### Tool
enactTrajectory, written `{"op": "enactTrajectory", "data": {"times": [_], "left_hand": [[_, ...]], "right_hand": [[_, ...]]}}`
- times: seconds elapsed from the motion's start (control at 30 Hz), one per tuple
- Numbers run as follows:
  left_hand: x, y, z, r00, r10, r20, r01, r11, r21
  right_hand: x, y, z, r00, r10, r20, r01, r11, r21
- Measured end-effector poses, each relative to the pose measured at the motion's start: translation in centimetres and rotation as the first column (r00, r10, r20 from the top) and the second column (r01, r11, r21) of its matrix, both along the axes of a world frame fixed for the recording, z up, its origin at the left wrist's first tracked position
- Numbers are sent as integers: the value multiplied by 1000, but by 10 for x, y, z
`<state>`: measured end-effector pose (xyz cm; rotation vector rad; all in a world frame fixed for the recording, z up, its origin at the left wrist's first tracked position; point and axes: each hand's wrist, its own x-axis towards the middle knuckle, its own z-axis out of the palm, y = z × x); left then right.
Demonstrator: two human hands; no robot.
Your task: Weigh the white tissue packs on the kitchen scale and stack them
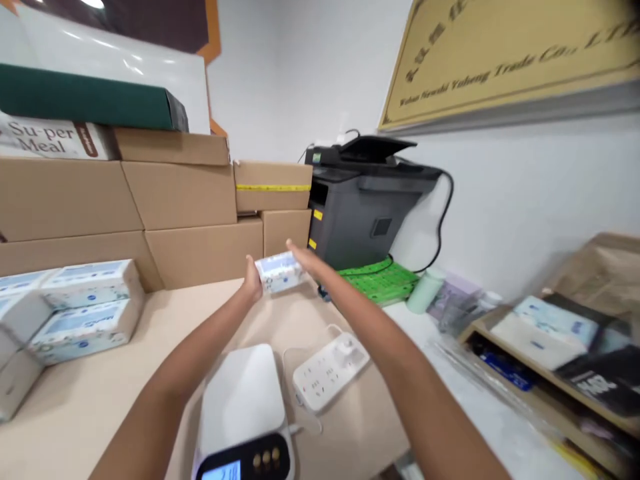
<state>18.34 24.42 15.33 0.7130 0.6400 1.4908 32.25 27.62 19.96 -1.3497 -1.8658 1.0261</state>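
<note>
Between my two hands is a white and blue tissue pack [281, 272], slightly tilted, beyond the scale and near the cardboard boxes. My left hand [253, 279] grips its left end, thumb upward. On its right end is my right hand [303, 260], its fingers mostly hidden behind the pack. A white digital scale [245, 393] with a lit display lies below my forearms, its plate bare. Right of the scale sits a white power strip [330, 370] with a plug in it. Several similar tissue packs [87, 327] are stacked at the left.
Cardboard boxes [190, 253] form a wall along the back of the table. A dark printer [370, 207] stands at the back right, beside a green patterned sheet [383, 280]. Farther right are a pale green bottle [426, 291] and a wooden organizer [530, 360] with packs inside.
</note>
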Motion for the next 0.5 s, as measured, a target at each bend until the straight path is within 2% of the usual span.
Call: {"op": "enactTrajectory", "data": {"times": [0.07, 0.1, 0.13, 0.17, 0.2, 0.27, 0.33, 0.37, 0.4, 0.43, 0.5], "left_hand": [[-14, -12, 20, 998, 59, 11, -59, 998, -7], [-22, -25, 32, 996, 89, 5, -89, 996, 12], [-30, -43, 44, 994, 108, -6, -107, 993, 49], [-38, -66, 55, 992, 118, -37, -113, 986, 120], [-43, -93, 66, 991, 112, -75, -96, 977, 190], [-47, -155, 81, 988, 101, -114, -74, 972, 225], [-43, -214, 81, 990, 76, -123, -55, 985, 162], [-40, -238, 74, 992, 48, -119, -34, 992, 120], [-37, -255, 64, 993, 29, -112, -19, 996, 85], [-35, -267, 52, 994, 16, -104, -10, 998, 54], [-36, -276, 20, 995, 13, -100, -13, 1000, -6]], "right_hand": [[1, -13, 18, 998, 39, -58, -38, 999, 27], [4, -24, 27, 990, 87, -107, -79, 993, 83], [9, -39, 35, 974, 161, -160, -129, 973, 193], [15, -58, 40, 950, 242, -197, -170, 930, 326], [23, -78, 43, 924, 326, -198, -208, 866, 455], [42, -120, 37, 909, 408, -92, -246, 699, 671], [56, -155, 14, 912, 410, 23, -267, 549, 792], [60, -167, -4, 911, 411, 43, -271, 516, 813], [61, -176, -24, 906, 421, 40, -276, 515, 811], [59, -182, -45, 899, 438, 27, -290, 547, 786], [49, -186, -90, 882, 470, -16, -332, 647, 686]]}}
